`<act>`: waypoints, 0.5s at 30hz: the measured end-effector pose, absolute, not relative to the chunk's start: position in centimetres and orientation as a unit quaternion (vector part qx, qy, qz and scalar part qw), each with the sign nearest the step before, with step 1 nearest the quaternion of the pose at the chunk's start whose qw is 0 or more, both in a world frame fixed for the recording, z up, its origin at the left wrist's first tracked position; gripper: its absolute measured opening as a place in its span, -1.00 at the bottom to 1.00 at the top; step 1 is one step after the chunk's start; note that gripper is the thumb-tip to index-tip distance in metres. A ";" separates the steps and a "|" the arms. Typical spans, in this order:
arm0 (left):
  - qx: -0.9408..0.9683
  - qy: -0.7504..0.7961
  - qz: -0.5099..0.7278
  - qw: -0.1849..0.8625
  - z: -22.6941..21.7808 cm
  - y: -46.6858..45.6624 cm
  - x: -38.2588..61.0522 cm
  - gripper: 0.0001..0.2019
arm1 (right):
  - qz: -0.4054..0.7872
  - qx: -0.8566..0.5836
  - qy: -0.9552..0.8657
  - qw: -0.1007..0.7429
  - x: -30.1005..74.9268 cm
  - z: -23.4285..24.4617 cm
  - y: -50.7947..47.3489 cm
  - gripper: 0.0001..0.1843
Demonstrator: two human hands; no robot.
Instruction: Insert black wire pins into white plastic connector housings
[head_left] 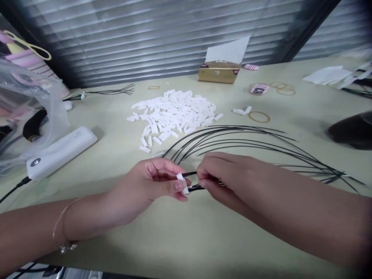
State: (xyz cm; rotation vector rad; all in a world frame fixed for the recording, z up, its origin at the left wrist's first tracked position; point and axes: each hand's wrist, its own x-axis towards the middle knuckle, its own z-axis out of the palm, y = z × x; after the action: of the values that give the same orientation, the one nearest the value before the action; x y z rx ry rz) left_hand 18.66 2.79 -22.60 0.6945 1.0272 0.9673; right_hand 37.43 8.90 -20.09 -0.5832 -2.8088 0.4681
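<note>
Between the thumb and fingers of my left hand (pixel 162 179) is a small white connector housing (pixel 183 183). Black wires (pixel 195 187) run out of its right side towards my right hand (pixel 217 172). That hand is closed in a pinch around the black wires, close to the housing; its fingertips are partly hidden. More thin black wires (pixel 250 144) arc over the table behind my right hand and cross near the right forearm. Just beyond my hands lies a loose pile of white connector housings (pixel 177 112).
A white power bank (pixel 62 153) with a cable lies at left, near a plastic bag (pixel 55 97). At the back stands a gold box (pixel 219 73). Rubber bands (pixel 259 117) lie at right, and a dark cup-like object (pixel 351 130) is at the right edge. Blinds rise behind.
</note>
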 end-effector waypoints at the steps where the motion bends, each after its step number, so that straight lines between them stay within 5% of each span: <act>1: 0.312 0.463 0.435 0.707 -22.6 2.8 18.7 -0.91 | 0.160 -0.196 -0.960 0.116 37.4 -20.1 8.9 -0.76; 15: 0.321 0.458 0.439 0.703 -22.9 2.8 18.8 -0.91 | 0.148 -0.241 -0.952 0.116 37.2 -20.4 8.6 -0.71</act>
State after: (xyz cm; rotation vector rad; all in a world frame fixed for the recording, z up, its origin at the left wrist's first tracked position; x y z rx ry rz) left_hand 18.75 2.78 -22.92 0.7143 1.0185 0.9773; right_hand 37.16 8.63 -20.40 -0.7045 -2.7893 0.4338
